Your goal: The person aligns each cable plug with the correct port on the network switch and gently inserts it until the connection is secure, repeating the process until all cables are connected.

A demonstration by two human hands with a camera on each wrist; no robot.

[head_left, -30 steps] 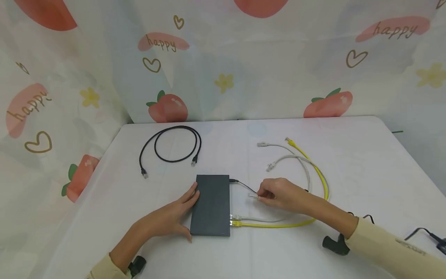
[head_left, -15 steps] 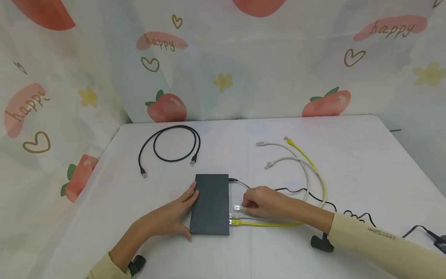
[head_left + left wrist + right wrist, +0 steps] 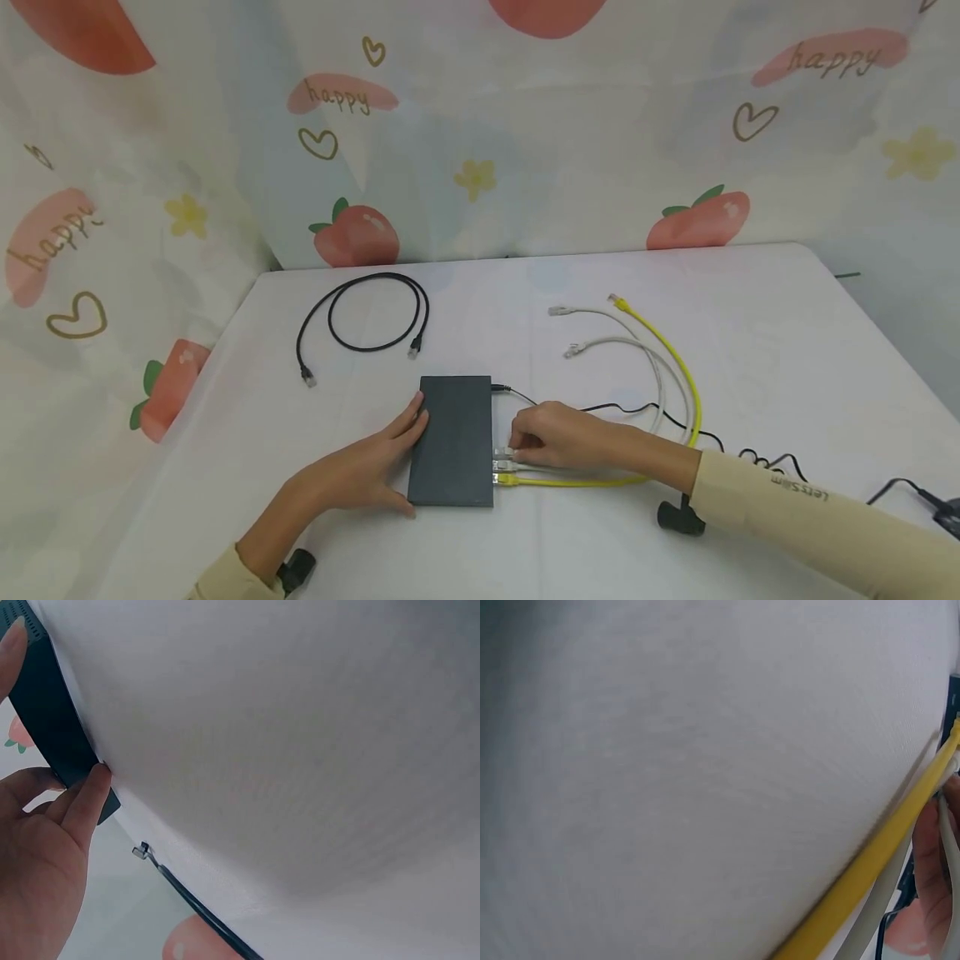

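A flat dark grey network switch (image 3: 452,442) lies on the white-covered table. Along its left side, my left hand (image 3: 348,471) rests with extended fingers against the edge and the thumb by the near corner. At the opposite side, my right hand (image 3: 558,435) pinches the clear plug (image 3: 503,452) of a white network cable, its end right at the ports. Just below that, another white cable's plug (image 3: 502,466) and a yellow network cable (image 3: 573,482) are in neighbouring ports. The right wrist view shows the yellow cable (image 3: 855,889) passing in front of my fingers (image 3: 930,877).
A coiled black network cable (image 3: 375,347) lies at the back left. Loose ends of the white cables (image 3: 592,341) and the yellow one curve at the back right. A thin black power cord (image 3: 622,408) runs from the switch's far right corner under my right hand towards an adapter (image 3: 948,518).
My right hand has moved left and nearer to me, bringing the white cable's plug from beside the power cord to the switch's ports. The left hand has stayed in place.
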